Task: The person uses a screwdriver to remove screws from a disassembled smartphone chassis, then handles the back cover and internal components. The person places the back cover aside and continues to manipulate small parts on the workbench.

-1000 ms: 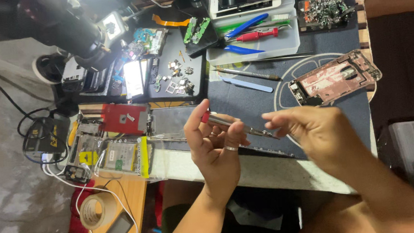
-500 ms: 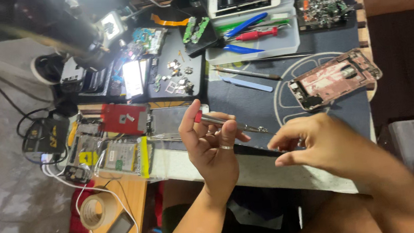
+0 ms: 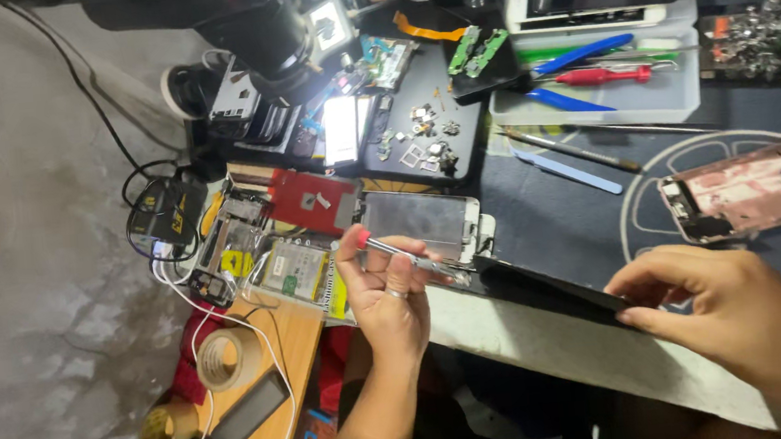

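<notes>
Nearest, the right hand is seen entering from the lower right, palm down, its fingers curled and closed on the right end of a thin black panel at the near edge of the table. To the left, the left hand is raised from below on an upright forearm, its fingers folded shut around a slim metal tool with a red cap at its left end. The tool is held nearly level, tilted slightly down to the right, its tip brought to the panel's left end. Just beyond, a white phone is laid face up. Farther off, a pink phone frame lies on the dark mat, and a tray of tools is set at the far side.
</notes>
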